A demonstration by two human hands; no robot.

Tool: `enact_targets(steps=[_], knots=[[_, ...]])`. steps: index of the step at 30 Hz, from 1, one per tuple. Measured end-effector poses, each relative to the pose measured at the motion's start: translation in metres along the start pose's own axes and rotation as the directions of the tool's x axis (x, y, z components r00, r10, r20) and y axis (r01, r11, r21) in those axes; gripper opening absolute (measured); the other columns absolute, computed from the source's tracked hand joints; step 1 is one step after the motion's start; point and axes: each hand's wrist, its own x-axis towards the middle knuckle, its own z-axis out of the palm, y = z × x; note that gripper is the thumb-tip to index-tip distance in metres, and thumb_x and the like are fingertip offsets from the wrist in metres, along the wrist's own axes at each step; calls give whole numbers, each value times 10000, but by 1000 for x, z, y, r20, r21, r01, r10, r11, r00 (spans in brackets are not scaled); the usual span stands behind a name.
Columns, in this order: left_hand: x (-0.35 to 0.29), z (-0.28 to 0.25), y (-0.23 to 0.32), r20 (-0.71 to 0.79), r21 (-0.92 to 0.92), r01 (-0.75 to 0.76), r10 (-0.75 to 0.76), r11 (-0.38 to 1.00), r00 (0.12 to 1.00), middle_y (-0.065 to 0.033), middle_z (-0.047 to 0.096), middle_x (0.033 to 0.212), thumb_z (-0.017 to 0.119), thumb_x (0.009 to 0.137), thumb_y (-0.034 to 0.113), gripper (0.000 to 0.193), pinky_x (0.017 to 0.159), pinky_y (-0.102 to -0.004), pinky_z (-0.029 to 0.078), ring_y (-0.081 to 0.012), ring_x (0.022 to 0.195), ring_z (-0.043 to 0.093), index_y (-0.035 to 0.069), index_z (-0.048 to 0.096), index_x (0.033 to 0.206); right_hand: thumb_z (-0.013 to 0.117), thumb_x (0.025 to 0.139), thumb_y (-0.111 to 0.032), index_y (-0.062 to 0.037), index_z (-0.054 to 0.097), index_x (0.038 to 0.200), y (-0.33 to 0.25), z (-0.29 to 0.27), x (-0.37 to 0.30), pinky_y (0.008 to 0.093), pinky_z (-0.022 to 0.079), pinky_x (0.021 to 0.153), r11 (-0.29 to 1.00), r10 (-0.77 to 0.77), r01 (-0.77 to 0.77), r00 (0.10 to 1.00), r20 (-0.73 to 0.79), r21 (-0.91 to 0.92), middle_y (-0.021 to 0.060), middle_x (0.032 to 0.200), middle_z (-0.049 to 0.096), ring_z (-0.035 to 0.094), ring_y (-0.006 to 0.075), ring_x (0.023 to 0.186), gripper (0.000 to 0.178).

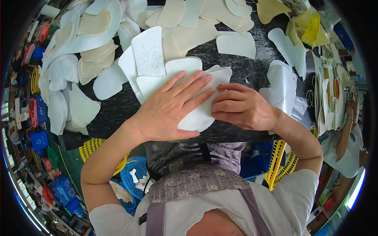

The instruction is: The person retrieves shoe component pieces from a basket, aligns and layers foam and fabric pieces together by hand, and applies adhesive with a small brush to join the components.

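Head view: the left hand (170,108) lies spread flat over the white pieces (200,117) near the near edge of the table (114,118), apparently steadying them, while the right hand (249,107) curls at their right edge, its grip unclear.

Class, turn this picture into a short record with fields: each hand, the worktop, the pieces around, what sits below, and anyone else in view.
Left hand: spread flat on white cut pieces
Right hand: fingers curled at those pieces' right edge; grip unclear
Worktop: black, with pale marks
Pieces around: beige sheets beyond the hands; yellow mesh piece at far right
Below: yellow basket and blue basket to the left
Other person: arm at the right
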Motion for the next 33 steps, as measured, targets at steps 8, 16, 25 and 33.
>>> enact_targets(steps=[8,16,25,33], knots=[[-27,34,6,-240,85,-162,178,983,954,-201,358,1510,696,832,418,518,1148,-558,293,-359,1383,384,152,600,1265,722,806,-129,-104,609,1261,-20,11,31,419,468,870,922,377,-356,916,-141,150,127,1191,569,595,293,1025,470],[-103,-97,-104,-733,500,643,-112,581,671,-64,659,1050,625,894,195,214,962,-439,318,-279,1023,560,62,680,1053,733,798,-115,-106,603,1292,-25,15,37,447,417,948,893,344,-335,939,-26,-300,89,1260,512,565,258,1049,510],[-132,-213,-181,-990,139,747,93,650,103,-110,742,999,681,928,224,266,785,-272,515,-150,898,681,36,725,1111,737,767,-78,-44,611,1243,-32,0,48,533,346,1074,868,338,-341,938,-75,-362,175,1372,492,537,311,1190,494],[-76,-11,33,-594,499,95,261,861,761,-90,686,1046,681,814,164,297,886,-443,481,-213,957,644,28,704,1077,687,802,-273,-25,598,1226,-60,13,70,454,412,946,923,110,-143,988,-109,-358,214,1271,576,563,349,1154,499]])
